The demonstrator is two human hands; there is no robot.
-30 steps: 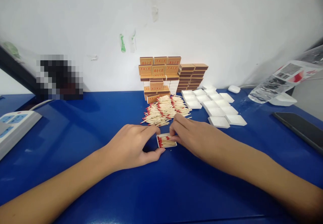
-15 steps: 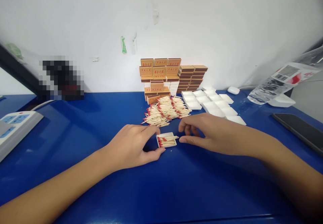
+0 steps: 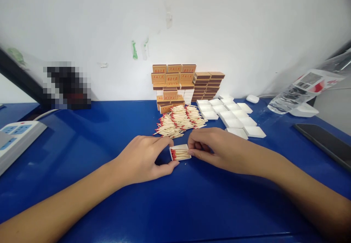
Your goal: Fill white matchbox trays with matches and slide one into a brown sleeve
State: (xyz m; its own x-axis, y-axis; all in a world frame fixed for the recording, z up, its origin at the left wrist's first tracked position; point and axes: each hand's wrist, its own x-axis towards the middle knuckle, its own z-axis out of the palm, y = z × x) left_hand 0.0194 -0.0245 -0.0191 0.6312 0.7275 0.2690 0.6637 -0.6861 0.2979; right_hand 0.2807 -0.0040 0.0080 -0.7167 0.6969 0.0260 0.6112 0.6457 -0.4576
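Observation:
A small white matchbox tray [image 3: 179, 147] lies on the blue table, with a layer of red-tipped matches [image 3: 181, 154] inside, heads to the left. My left hand [image 3: 142, 159] grips the tray's left end between thumb and forefinger. At the right end, my right hand [image 3: 216, 146] has its thumb and forefinger closed on the bare match ends; the exact contact is partly hidden. Just behind the tray spreads a loose pile of matches [image 3: 179, 120]. Several white trays [image 3: 233, 114] stand to the right of that pile.
Orange matchboxes [image 3: 172, 78] are stacked against the wall, beside more boxes showing brown sides [image 3: 207, 86]. On the right are a white case [image 3: 252, 98], a tilted plastic bottle [image 3: 296, 91] and a dark phone [image 3: 323, 140]. A power strip [image 3: 26, 135] sits at left.
My right hand has moved left onto the tray's right end. The matches that jutted past that end now lie within the tray. My left hand has stayed put.

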